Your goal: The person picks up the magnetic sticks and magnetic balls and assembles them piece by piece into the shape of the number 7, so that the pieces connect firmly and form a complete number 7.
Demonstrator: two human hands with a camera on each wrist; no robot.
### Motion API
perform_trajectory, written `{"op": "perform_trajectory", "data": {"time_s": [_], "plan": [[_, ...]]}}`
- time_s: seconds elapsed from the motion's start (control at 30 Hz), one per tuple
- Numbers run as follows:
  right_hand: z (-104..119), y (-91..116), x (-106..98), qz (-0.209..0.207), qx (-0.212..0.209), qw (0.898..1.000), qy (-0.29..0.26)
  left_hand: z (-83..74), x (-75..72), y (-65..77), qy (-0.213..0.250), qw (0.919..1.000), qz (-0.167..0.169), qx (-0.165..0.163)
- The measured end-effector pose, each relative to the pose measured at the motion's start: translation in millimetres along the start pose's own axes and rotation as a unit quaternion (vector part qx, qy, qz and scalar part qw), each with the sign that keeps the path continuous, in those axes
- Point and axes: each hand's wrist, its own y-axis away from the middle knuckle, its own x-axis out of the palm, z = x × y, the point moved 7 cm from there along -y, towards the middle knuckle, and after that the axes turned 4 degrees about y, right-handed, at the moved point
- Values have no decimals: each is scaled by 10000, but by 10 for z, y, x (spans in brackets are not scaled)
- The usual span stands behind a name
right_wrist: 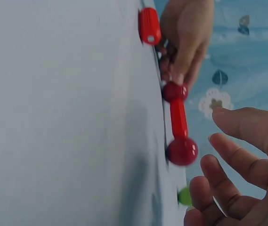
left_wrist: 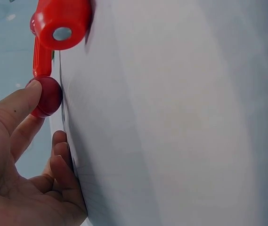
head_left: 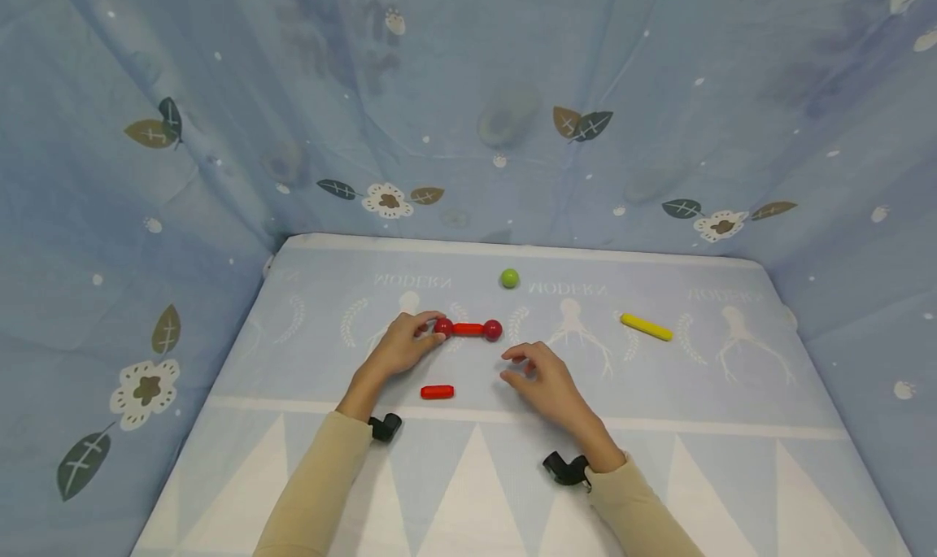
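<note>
A dumbbell-shaped piece lies across the table, made of a short red rod (head_left: 468, 329) with a dark red ball on each end. My left hand (head_left: 401, 345) pinches the left ball (left_wrist: 52, 96) between thumb and fingers. Just short of the right ball (head_left: 493, 330), my right hand (head_left: 547, 384) hovers with fingers spread and loosely bent, holding nothing. In the right wrist view, a gap separates those fingers from the far ball (right_wrist: 182, 151). A loose red rod (head_left: 437, 392) with a hole in its end lies between my forearms, nearer to me.
Behind the joined piece sits a green ball (head_left: 509, 278). A yellow rod (head_left: 647, 327), longer than the red ones, lies to the right. Patterned blue cloth (head_left: 468, 134) rises along the table's back and sides. The tabletop (head_left: 512, 492) has a pale printed cover.
</note>
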Motion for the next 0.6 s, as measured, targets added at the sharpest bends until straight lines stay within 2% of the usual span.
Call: {"op": "perform_trajectory", "data": {"time_s": [0.33, 0.6], "plan": [[-374, 131, -539, -551, 430, 9975, 71, 17, 4, -5, 17, 10000, 4, -20], [-668, 228, -906, -793, 797, 9927, 435, 32, 6, -7, 5, 9999, 6, -105]]}}
